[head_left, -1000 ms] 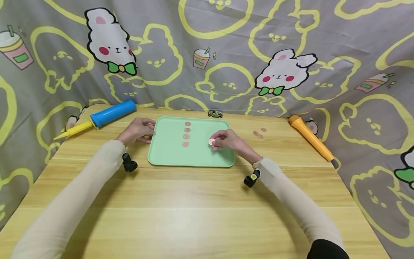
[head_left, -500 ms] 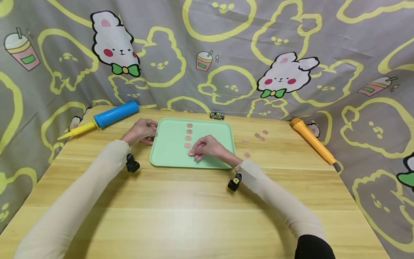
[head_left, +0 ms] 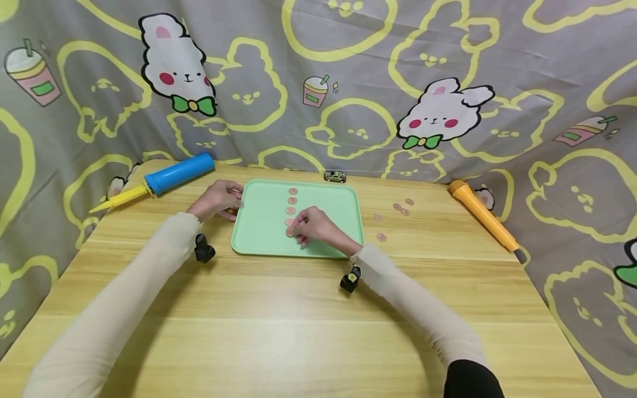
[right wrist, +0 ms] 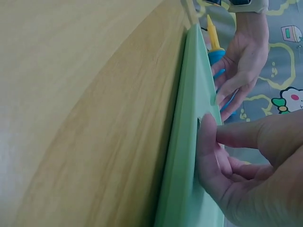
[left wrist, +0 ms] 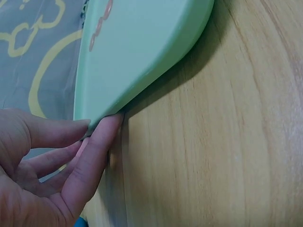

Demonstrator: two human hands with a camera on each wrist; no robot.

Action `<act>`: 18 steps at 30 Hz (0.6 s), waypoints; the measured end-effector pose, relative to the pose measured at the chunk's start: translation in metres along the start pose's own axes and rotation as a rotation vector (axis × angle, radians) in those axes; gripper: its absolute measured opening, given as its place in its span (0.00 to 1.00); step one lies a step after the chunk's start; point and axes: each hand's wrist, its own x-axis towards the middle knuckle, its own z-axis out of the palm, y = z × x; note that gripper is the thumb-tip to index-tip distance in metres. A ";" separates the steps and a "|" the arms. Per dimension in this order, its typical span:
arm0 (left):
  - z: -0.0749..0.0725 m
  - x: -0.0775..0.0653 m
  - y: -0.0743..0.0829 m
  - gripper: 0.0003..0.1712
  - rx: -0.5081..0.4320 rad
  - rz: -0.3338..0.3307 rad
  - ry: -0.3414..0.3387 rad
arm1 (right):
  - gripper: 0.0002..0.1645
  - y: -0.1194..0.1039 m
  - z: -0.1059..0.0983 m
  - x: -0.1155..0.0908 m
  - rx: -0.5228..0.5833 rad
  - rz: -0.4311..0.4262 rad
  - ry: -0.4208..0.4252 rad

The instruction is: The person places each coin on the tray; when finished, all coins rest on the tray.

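While left hand [head_left: 219, 199] pinches tray [head_left: 261, 224], right hand [head_left: 314, 224] one coin [head_left: 290, 232], four coins [head_left: 292, 200] inside, five coins [head_left: 397, 206] outside

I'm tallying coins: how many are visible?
10: four coins on the green tray, one coin pinched by the right hand, five coins on the table right of the tray. Others may be hidden.

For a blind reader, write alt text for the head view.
A person's right hand holds a coin at the near end of a row of four coins on a green tray; the left hand grips the tray's left edge. Five more coins lie to the right on a wooden table.
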 end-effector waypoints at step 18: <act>-0.001 0.005 -0.002 0.36 -0.007 -0.023 -0.014 | 0.07 -0.007 0.000 -0.001 -0.068 0.064 0.002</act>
